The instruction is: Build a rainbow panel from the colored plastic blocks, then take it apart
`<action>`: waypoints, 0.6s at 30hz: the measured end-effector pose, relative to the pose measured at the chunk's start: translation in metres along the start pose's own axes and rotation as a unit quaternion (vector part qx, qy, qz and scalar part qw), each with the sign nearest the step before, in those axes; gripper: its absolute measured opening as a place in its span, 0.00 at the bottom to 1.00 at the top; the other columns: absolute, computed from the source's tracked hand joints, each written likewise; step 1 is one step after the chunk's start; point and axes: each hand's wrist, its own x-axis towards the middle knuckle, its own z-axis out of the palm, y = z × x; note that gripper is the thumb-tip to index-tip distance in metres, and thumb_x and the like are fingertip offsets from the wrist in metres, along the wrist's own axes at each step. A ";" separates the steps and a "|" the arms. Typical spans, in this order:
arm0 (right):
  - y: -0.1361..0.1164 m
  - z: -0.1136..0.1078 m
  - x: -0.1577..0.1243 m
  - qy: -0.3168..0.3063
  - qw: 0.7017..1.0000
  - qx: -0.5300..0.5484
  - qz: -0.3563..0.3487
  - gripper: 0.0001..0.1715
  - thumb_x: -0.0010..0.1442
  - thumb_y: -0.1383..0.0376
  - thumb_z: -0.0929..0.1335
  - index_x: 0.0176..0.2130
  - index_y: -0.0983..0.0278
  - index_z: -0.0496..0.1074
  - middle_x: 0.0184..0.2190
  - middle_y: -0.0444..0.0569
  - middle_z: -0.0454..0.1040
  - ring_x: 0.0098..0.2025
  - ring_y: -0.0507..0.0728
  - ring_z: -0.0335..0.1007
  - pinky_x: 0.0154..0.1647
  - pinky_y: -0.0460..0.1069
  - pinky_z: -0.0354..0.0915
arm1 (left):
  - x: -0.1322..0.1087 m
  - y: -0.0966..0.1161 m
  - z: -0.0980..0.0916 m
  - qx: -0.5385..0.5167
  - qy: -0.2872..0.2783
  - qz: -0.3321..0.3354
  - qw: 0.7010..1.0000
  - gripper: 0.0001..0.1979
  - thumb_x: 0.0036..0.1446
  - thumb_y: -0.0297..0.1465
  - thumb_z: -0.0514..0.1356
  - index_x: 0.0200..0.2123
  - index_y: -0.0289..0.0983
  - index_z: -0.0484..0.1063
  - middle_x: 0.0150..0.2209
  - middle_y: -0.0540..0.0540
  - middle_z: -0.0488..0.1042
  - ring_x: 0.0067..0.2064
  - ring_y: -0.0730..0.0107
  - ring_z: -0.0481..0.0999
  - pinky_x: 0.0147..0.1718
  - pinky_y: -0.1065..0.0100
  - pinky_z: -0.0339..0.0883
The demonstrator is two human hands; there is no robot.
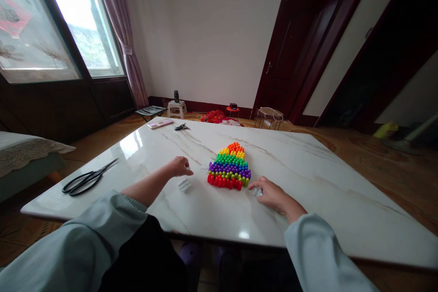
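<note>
A cluster of small upright pegs (229,167) stands on the white marble table (308,182), arranged in coloured rows: red at the front, then yellow-green, purple, green, yellow and orange at the back. My left hand (179,166) rests on the table left of the cluster, fingers curled in a loose fist. Two or three white pegs (184,185) lie just in front of it. My right hand (268,194) lies at the cluster's front right corner, its fingers pinched on a small white piece (257,192).
Black scissors (87,179) lie near the table's left edge. A pink phone (160,123) and a small dark tool (181,127) sit at the far left corner. Stools and red items stand on the floor beyond the table.
</note>
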 end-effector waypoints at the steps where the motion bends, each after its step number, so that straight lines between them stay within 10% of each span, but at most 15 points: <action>1: 0.001 -0.002 0.000 0.013 1.000 -0.002 0.010 0.27 0.43 0.72 0.67 0.44 0.53 0.75 0.42 0.44 0.69 0.39 0.52 0.67 0.36 0.44 0.58 | 0.000 0.000 0.000 -0.008 -0.006 0.000 1.000 0.18 0.44 0.39 0.66 0.36 0.34 0.74 0.30 0.45 0.77 0.26 0.71 0.76 0.24 0.74 0.69; 5: 0.001 -0.006 -0.001 0.064 0.994 -0.016 0.085 0.26 0.45 0.61 0.71 0.46 0.59 0.72 0.40 0.46 0.72 0.37 0.54 0.68 0.32 0.45 0.56 | 0.001 0.001 0.000 -0.035 -0.023 -0.006 0.999 0.20 0.44 0.39 0.66 0.38 0.33 0.73 0.29 0.44 0.77 0.25 0.71 0.75 0.22 0.74 0.68; 18: -0.027 0.011 0.019 0.130 0.987 -0.048 0.080 0.08 0.48 0.71 0.68 0.31 0.61 0.73 0.29 0.45 0.75 0.32 0.53 0.69 0.29 0.45 0.53 | -0.004 0.009 -0.003 -0.065 -0.032 -0.014 0.997 0.20 0.43 0.39 0.66 0.37 0.32 0.73 0.27 0.43 0.76 0.25 0.69 0.75 0.21 0.73 0.69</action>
